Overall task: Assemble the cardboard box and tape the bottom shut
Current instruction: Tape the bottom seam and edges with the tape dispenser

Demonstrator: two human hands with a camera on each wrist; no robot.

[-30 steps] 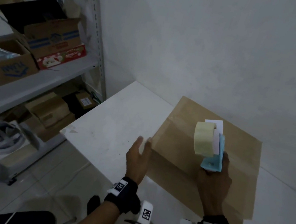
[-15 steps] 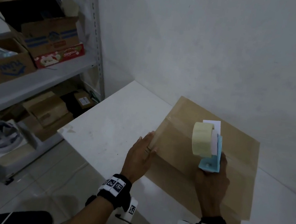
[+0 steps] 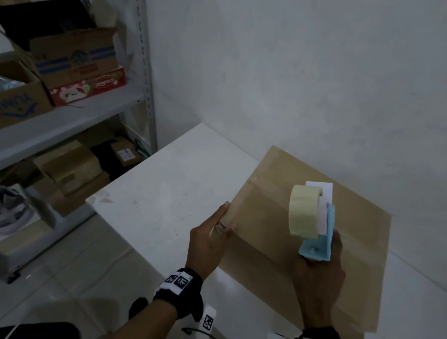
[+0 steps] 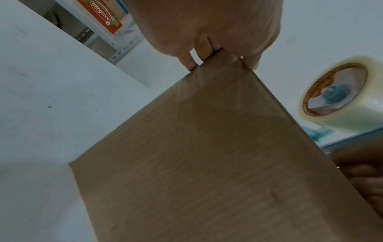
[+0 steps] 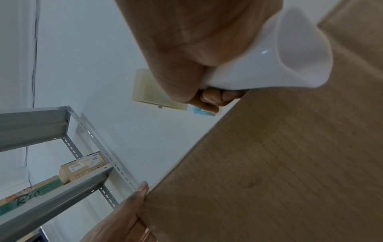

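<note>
A brown cardboard box [image 3: 353, 261] stands on the white table [image 3: 173, 185], its closed flaps facing up with a shiny strip of tape along the seam. My left hand [image 3: 226, 217] lies against the box's near left corner, fingers straight along the side and thumb on the top edge; the left wrist view shows the same hand [image 4: 219, 60] straddling the corner of the box [image 4: 207, 155]. My right hand [image 3: 318, 267] grips a blue tape dispenser [image 3: 318, 241] by its white handle [image 5: 290, 65]. Its pale tape roll [image 3: 303, 210] sits over the middle of the box top.
A grey metal shelf rack [image 3: 58, 121] stands left of the table, loaded with cardboard cartons [image 3: 71, 56]. More cartons [image 3: 71, 172] sit on its low shelf. The white wall [image 3: 316, 81] runs close behind the box. The table's left part is bare.
My left hand has moved right from just beside the box onto its near left corner. The right hand and dispenser have stayed almost in place over the box top.
</note>
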